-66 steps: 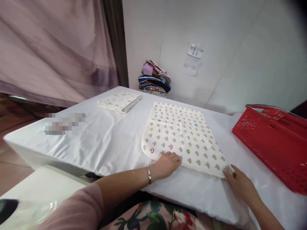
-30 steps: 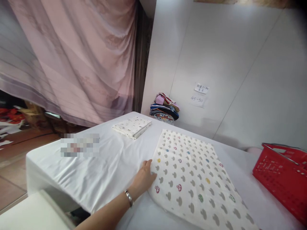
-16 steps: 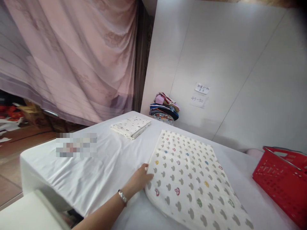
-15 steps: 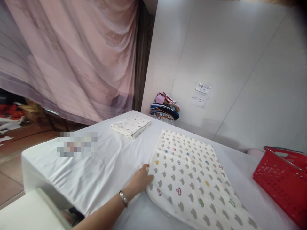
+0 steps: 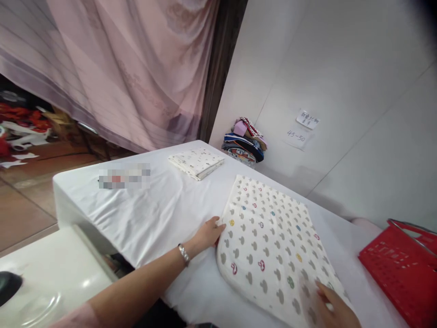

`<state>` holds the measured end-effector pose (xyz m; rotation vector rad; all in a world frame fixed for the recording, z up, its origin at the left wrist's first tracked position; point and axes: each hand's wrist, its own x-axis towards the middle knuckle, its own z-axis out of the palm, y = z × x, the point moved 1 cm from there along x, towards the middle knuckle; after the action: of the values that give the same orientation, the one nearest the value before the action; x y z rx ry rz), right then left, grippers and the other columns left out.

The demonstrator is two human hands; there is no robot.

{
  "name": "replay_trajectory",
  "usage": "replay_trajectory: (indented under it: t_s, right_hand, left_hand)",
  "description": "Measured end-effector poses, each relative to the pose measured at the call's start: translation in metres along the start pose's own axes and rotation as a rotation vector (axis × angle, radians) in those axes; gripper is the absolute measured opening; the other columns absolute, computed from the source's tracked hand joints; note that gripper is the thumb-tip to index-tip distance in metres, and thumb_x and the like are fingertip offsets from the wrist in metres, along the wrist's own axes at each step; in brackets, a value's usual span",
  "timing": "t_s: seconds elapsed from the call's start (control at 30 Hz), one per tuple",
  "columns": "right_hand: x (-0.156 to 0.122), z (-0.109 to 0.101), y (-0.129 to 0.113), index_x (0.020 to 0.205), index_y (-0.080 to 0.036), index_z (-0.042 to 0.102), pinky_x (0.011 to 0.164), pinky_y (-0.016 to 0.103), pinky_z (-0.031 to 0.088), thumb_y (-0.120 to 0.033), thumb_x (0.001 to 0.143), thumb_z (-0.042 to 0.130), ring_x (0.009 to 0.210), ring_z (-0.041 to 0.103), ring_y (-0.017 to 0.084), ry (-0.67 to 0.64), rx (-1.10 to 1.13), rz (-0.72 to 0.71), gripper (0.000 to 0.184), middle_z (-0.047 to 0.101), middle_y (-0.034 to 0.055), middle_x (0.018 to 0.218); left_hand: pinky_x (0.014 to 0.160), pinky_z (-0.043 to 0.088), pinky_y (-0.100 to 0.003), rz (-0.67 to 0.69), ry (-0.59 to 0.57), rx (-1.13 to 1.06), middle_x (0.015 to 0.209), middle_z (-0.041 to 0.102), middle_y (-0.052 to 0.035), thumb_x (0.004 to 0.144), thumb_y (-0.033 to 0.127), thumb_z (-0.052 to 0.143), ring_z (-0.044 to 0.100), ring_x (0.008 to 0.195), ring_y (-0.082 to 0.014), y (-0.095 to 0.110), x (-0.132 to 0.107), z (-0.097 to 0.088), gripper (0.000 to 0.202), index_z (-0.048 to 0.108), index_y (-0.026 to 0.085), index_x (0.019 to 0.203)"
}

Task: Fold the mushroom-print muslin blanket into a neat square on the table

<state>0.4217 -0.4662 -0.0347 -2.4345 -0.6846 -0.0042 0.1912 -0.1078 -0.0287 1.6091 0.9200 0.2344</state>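
Note:
A cream cloth with a mushroom print (image 5: 269, 241) lies flat on the white-covered table, its near left corner rounded. At its left edge is my left hand (image 5: 206, 233), a bracelet on the wrist, with thumb and fingers closed on the fabric's border. My right hand (image 5: 336, 307) is over the near right part of the cloth, smeared by motion. Its finger positions are unclear, and so is whether it grips the fabric. Farther back, a folded cream cloth with a small dark print (image 5: 196, 161) rests apart from both hands.
A red plastic basket (image 5: 399, 269) stands at the right edge of the table (image 5: 153, 214). Behind the table is a stack of folded fabrics (image 5: 244, 143) by the wall with paper notes (image 5: 300, 136). A pink curtain (image 5: 136, 68) hangs at left, above a white surface (image 5: 41, 273).
My right hand has come into view over the cloth's near right part. My left hand stays at the left edge. The camera view has shifted, showing more of the white surface at lower left.

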Motion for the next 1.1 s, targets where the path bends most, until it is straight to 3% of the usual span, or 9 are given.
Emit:
replay_trajectory:
  t_s: [0.1,0.2,0.27,0.37,0.47,0.57,0.87,1.0,1.1]
  right_hand:
    - [0.004,0.043,-0.092,0.09,-0.025,0.067,0.079,0.036,0.048,-0.047,0.068,0.051,0.087,0.062,0.024,-0.286,0.172,-0.114,0.035,0.068,0.007,0.09]
    - [0.018,0.086,-0.177,0.088,-0.02,0.065,0.066,0.029,0.049,-0.039,0.073,0.049,0.072,0.062,0.02,-0.467,0.311,-0.179,0.03,0.066,0.0039,0.076]
    - [0.033,0.113,-0.217,0.086,-0.019,0.064,0.052,0.024,0.045,-0.035,0.073,0.049,0.063,0.06,0.016,-0.51,0.407,-0.148,0.025,0.064,0.0025,0.073]
    - [0.055,0.149,-0.251,0.076,-0.019,0.061,0.044,0.022,0.037,-0.034,0.074,0.049,0.051,0.055,0.013,-0.49,0.398,-0.129,0.019,0.061,0.0002,0.065]
    - [0.066,0.171,-0.264,0.069,-0.02,0.058,0.047,0.023,0.035,-0.039,0.074,0.053,0.05,0.052,0.013,-0.387,0.316,-0.164,0.02,0.057,-0.0016,0.056]
    - [0.067,0.181,-0.263,0.067,-0.02,0.058,0.049,0.023,0.033,-0.042,0.072,0.056,0.051,0.05,0.013,-0.325,0.303,-0.187,0.022,0.057,-0.0017,0.056]
    - [0.064,0.186,-0.248,0.065,-0.019,0.056,0.043,0.021,0.03,-0.041,0.073,0.052,0.045,0.04,0.01,-0.358,0.529,-0.079,0.025,0.046,-0.0054,0.048]
    - [0.061,0.186,-0.25,0.065,-0.019,0.055,0.043,0.021,0.03,-0.041,0.074,0.052,0.044,0.039,0.01,-0.354,0.574,-0.047,0.024,0.045,-0.0054,0.049]
    - [0.059,0.188,-0.248,0.067,-0.019,0.053,0.043,0.022,0.032,-0.04,0.074,0.053,0.045,0.041,0.01,-0.319,0.62,-0.028,0.022,0.046,-0.0051,0.05]
  left_hand:
    - [0.048,0.041,-0.023,-0.047,0.03,-0.136,0.063,0.061,-0.0027,0.081,0.03,0.048,0.055,0.051,-0.014,0.008,0.027,0.001,0.044,0.047,0.01,0.12]
    - [0.049,0.042,-0.024,-0.047,0.041,-0.177,0.059,0.06,-0.0018,0.081,0.023,0.046,0.054,0.049,-0.0133,0.018,0.047,0.004,0.04,0.047,0.009,0.119]
    - [0.049,0.043,-0.024,-0.044,0.036,-0.209,0.061,0.061,-0.0021,0.082,0.019,0.044,0.054,0.048,-0.0129,0.022,0.054,0.004,0.04,0.045,0.009,0.121]
    - [0.05,0.045,-0.023,-0.008,0.004,-0.248,0.067,0.062,-0.0027,0.081,0.015,0.044,0.056,0.052,-0.012,0.021,0.057,0.002,0.038,0.047,0.009,0.117]
    - [0.05,0.047,-0.023,0.02,-0.048,-0.271,0.066,0.061,-0.0019,0.079,0.014,0.046,0.055,0.051,-0.0115,0.017,0.058,-0.002,0.037,0.049,0.008,0.116]
    - [0.049,0.048,-0.023,0.021,-0.102,-0.287,0.06,0.059,0.0004,0.079,0.013,0.047,0.054,0.047,-0.0104,0.013,0.06,-0.004,0.038,0.047,0.008,0.116]
    - [0.049,0.049,-0.021,0.025,-0.181,-0.327,0.07,0.062,-0.0022,0.077,0.019,0.058,0.058,0.054,-0.0111,0.015,0.059,-0.005,0.036,0.047,0.009,0.11]
    - [0.048,0.047,-0.021,0.058,-0.123,-0.216,0.078,0.064,-0.0045,0.079,0.021,0.055,0.058,0.053,-0.0105,0.015,0.057,-0.004,0.037,0.044,0.011,0.112]
    - [0.055,0.046,-0.021,0.185,0.019,-0.083,0.088,0.063,-0.0054,0.077,0.021,0.056,0.059,0.061,-0.011,0.011,0.055,-0.002,0.036,0.045,0.015,0.111]
